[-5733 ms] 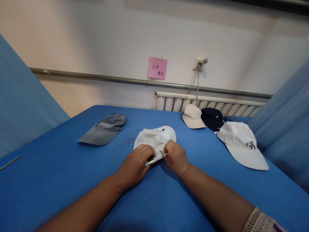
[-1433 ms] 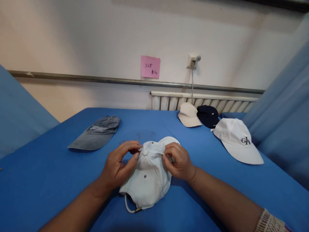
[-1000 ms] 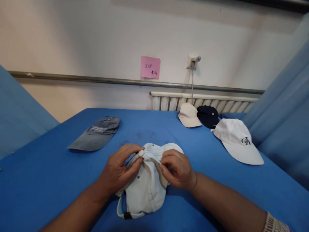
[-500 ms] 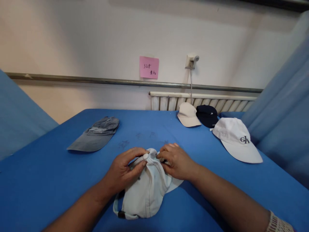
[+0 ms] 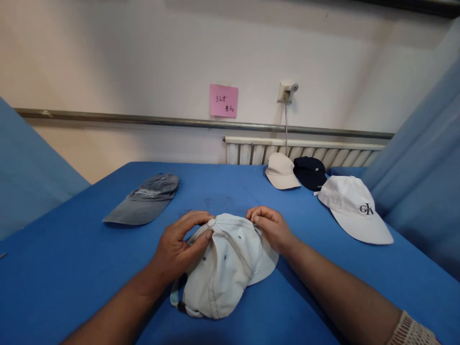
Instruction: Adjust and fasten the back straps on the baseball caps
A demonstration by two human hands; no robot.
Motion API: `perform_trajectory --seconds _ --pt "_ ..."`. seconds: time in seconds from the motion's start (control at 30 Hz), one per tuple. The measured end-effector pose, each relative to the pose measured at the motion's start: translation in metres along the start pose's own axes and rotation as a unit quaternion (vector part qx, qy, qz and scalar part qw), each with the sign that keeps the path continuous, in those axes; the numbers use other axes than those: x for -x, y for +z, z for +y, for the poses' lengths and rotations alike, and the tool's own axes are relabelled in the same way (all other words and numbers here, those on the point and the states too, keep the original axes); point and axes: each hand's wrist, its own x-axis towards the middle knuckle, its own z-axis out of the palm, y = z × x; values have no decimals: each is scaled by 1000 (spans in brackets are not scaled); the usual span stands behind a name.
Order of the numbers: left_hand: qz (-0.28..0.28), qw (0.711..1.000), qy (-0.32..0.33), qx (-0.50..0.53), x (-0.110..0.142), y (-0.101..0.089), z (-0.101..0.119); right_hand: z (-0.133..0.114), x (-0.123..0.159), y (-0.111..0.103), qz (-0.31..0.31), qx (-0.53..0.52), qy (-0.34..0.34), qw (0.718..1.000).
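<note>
A pale, light-blue baseball cap (image 5: 226, 263) rests on the blue surface right in front of me, its brim pointing right and its back strap at the lower left. My left hand (image 5: 181, 244) pinches the crown near the top button, thumb on the near side. At the front of the crown, close to where the brim joins, my right hand (image 5: 271, 227) grips the cap's far edge between thumb and fingers. Part of the cap's far side is hidden from me.
A grey cap (image 5: 145, 199) lies on the blue surface (image 5: 72, 268) at the left. Toward the back right are a beige cap (image 5: 282, 171), a navy cap (image 5: 309, 172) and a white cap (image 5: 354, 208). Behind them stand a radiator (image 5: 258, 151) and the wall; blue curtains (image 5: 424, 158) hang at both sides.
My right hand has moved right and slightly up along the cap, toward the brim. The bunched crown has spread out and looks smoother. My left hand stays near the button.
</note>
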Motion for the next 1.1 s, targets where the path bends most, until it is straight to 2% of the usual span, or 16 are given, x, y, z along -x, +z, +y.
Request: perform_trajectory --seconds 0.07,0.2,0.3,0.4,0.5,0.67,0.77,0.83,0.9,1.1 --pt "-2 1000 -8 9 1 0 0 -3 1 -2 -15 23 -12 1000" --pt "16 996 -65 53 2 -3 -1 -14 5 -1 -59 166 -107 979" --pt "58 988 -106 94 -1 -6 -1 -16 8 3 -69 230 -146 960" --pt "95 980 -131 117 -4 -8 -1 -14 10 5 -59 244 -162 954" --pt "99 979 -142 103 -6 -8 -3 -9 9 1 9 236 -164 958" --pt "118 980 -156 28 -9 -12 -12 1 2 -14 195 208 -119 951" --pt "82 978 -189 -26 -11 -13 -18 7 -2 -20 268 171 -75 945" --pt "26 976 -215 -29 -12 -8 -23 8 -3 -21 279 156 -60 946" --pt "-5 970 -244 -4 -12 -1 -29 7 -3 -18 272 153 -54 948" --pt "26 936 -328 121 -10 15 -42 2 3 -5 254 117 -32 959"
